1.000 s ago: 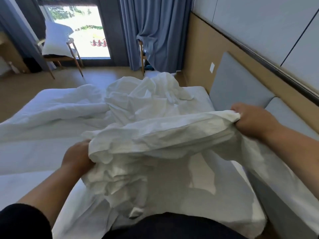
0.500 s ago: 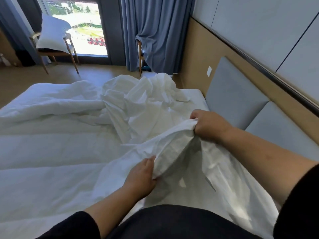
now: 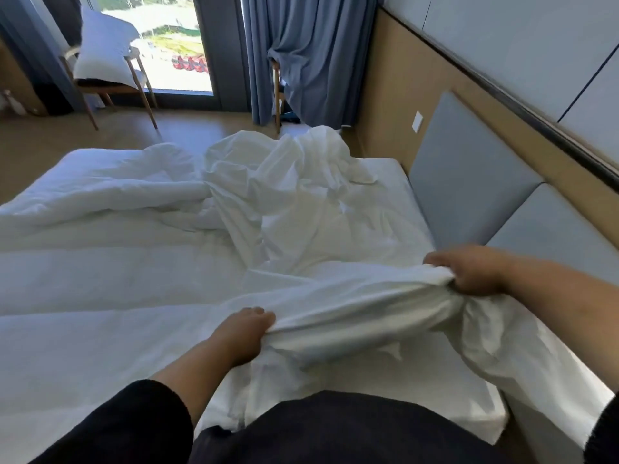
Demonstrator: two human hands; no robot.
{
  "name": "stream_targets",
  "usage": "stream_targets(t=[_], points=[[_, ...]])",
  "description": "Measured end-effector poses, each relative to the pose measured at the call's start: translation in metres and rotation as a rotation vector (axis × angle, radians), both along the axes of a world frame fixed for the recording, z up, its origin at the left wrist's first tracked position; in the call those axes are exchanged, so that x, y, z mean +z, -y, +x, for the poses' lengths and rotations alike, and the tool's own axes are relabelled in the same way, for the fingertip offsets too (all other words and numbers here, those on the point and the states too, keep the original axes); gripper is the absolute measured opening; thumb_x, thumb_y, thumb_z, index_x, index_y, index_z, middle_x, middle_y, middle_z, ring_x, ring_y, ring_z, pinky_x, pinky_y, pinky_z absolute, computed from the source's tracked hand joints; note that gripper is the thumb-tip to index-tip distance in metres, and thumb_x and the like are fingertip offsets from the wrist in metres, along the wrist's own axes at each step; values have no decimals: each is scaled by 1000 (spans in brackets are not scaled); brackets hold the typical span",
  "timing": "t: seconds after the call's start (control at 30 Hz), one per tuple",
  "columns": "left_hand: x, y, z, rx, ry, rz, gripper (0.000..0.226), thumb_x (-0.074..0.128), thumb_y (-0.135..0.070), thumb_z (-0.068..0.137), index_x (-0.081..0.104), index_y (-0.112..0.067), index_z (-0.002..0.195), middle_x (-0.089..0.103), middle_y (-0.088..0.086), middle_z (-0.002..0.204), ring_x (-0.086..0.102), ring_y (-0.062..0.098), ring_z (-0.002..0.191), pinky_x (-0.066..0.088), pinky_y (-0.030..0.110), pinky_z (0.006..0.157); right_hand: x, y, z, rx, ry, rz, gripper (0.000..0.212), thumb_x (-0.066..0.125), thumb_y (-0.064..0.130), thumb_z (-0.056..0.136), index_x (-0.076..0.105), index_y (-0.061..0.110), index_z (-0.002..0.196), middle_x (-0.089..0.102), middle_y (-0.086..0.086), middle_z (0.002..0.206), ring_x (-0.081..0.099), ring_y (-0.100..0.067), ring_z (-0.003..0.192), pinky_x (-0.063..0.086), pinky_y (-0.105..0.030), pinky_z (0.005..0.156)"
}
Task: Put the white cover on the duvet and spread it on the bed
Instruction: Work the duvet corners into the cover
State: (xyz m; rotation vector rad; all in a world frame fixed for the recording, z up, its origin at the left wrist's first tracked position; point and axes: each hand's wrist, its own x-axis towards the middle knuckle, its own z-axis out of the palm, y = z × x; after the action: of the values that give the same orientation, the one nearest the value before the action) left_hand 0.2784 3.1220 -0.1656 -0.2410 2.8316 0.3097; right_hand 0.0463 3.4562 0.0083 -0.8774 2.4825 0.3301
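Hands work one edge of the white cover (image 3: 351,296), which lies over the near corner of the bed beside the grey headboard (image 3: 469,182). The right hand (image 3: 475,272), closest to the headboard, clenches a gathered bunch of that edge, fingers curled round the cloth. The left hand (image 3: 241,333), farther from the headboard, pinches the same edge, with the fabric running in a loose roll between the two. More of the cover is heaped in crumpled folds farther along the headboard side, toward the blue curtain (image 3: 311,55). The duvet (image 3: 93,262) lies flat and thick across the bed, away from the headboard and partly under the cover.

Judging from this, the step in hand is finding and sorting the cover's edge or opening; the duvet does not look to be inside yet. Next the hands would need to part the layers and feed a duvet corner in, though whether this edge is the opening cannot be told.
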Motion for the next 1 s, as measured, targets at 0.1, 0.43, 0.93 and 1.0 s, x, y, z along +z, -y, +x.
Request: stream_targets(t=[0.1,0.43,0.93,1.0], points=[[-43,-14,23,107,148,141,36,51,-25,91,49,-29,126,48,-5,126,49,22,117,44,32,92,-44,-44,-11,-99,8,127,46,48,19,86,49,53,116,59,9,135,55,-18,122,42,-36,100],[-119,-32,63,287,311,234,39,46,-44,99,50,-18,129,52,5,127,49,25,116,44,36,98,-217,-42,72,-2,-18,296,78,50,35,87,14,32,156,40,0,148,45,-24,132,33,-43,107],[-245,-47,89,310,372,67,137,65,-78,64,-13,-14,156,-13,4,165,-15,20,152,-15,58,118,-426,80,170,-109,138,59,115,49,73,85,-13,7,156,-7,-18,165,-3,-30,153,-8,-59,117],[-264,-54,83,318,360,57,139,61,-83,62,-15,-13,155,-13,5,165,-16,22,151,-19,60,115,-445,74,159,-111,58,-9,94,58,47,89,8,6,157,21,-17,161,22,-30,148,0,-57,119]])
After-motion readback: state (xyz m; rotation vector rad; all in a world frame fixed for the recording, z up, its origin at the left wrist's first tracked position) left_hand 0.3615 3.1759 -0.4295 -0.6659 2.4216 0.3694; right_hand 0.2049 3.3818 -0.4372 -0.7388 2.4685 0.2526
